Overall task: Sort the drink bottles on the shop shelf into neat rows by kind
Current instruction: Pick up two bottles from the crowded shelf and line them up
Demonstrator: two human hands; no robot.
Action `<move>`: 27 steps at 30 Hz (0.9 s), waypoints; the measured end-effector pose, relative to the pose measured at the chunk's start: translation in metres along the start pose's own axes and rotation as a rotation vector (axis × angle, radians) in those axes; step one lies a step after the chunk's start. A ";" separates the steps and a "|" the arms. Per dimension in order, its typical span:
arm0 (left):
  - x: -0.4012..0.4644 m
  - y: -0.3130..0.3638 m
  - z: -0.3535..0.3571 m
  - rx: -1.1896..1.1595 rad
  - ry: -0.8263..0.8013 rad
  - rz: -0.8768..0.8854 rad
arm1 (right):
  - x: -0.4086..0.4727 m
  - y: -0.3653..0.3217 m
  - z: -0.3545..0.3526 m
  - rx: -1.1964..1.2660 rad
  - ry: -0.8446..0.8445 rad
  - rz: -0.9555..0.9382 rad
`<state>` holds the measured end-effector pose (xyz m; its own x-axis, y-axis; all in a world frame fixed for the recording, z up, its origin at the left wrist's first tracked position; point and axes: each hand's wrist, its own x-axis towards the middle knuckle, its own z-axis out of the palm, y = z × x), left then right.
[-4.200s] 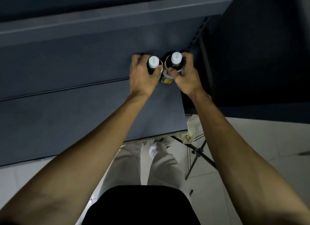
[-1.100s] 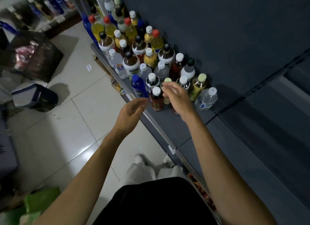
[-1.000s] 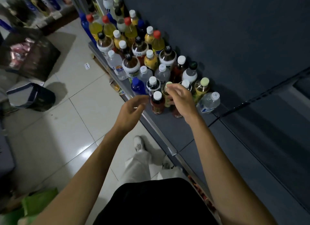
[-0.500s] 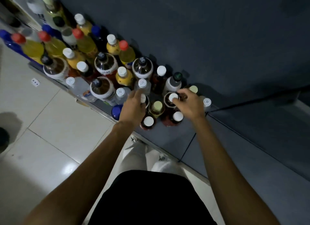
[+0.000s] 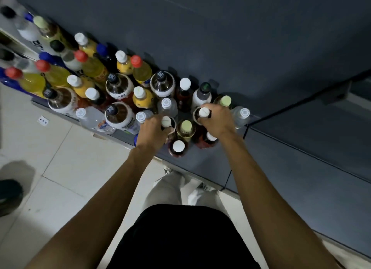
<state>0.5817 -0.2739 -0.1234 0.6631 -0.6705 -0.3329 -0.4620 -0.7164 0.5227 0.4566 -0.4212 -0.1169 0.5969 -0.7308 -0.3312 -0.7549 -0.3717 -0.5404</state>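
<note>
Both hands (image 5: 152, 131) now grip bottles (image 5: 203, 112) on grey shelf (image 5: 200, 162).

The shelf (image 5: 200, 164) was dark blue-grey. Yellow drinks (image 5: 33, 82) wore red caps (image 5: 13, 72); dark bottles (image 5: 177, 148) wore white caps (image 5: 178, 145). Floor tiles (image 5: 60, 158) were pale cream, the trousers (image 5: 168, 190) off-white.

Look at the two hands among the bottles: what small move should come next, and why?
Probably lift both bottles straight up. The left hand and right hand each grip a white-capped bottle by the neck, and the green-capped bottle between them stands close, so a sideways pull might topple it.
</note>
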 end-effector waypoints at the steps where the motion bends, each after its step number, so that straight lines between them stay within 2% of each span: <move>1: -0.001 0.001 -0.001 0.013 0.011 -0.001 | -0.003 -0.004 -0.002 -0.018 0.016 -0.012; 5: -0.017 0.014 -0.008 0.070 0.088 0.017 | -0.017 -0.015 -0.018 0.011 0.059 -0.070; 8: -0.032 0.033 -0.025 0.070 0.204 0.103 | -0.035 -0.013 -0.037 0.052 0.075 -0.154; 13: -0.057 0.061 -0.053 0.057 0.353 0.205 | -0.065 -0.019 -0.065 0.093 0.175 -0.397; 17: -0.076 0.076 -0.076 -0.059 0.501 0.220 | -0.090 -0.031 -0.085 0.366 0.259 -0.422; 19: -0.081 0.083 -0.089 -0.105 0.553 0.221 | -0.099 -0.035 -0.091 0.457 0.360 -0.450; 23: -0.089 0.107 -0.108 -0.231 0.579 0.387 | -0.118 -0.044 -0.104 0.688 0.501 -0.431; 27: -0.098 0.127 -0.120 -0.471 0.472 0.531 | -0.142 -0.048 -0.114 0.872 0.631 -0.346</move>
<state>0.5285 -0.2766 0.0698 0.6524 -0.6691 0.3559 -0.5571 -0.1050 0.8238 0.3775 -0.3649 0.0443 0.3067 -0.9163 0.2576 0.0189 -0.2647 -0.9641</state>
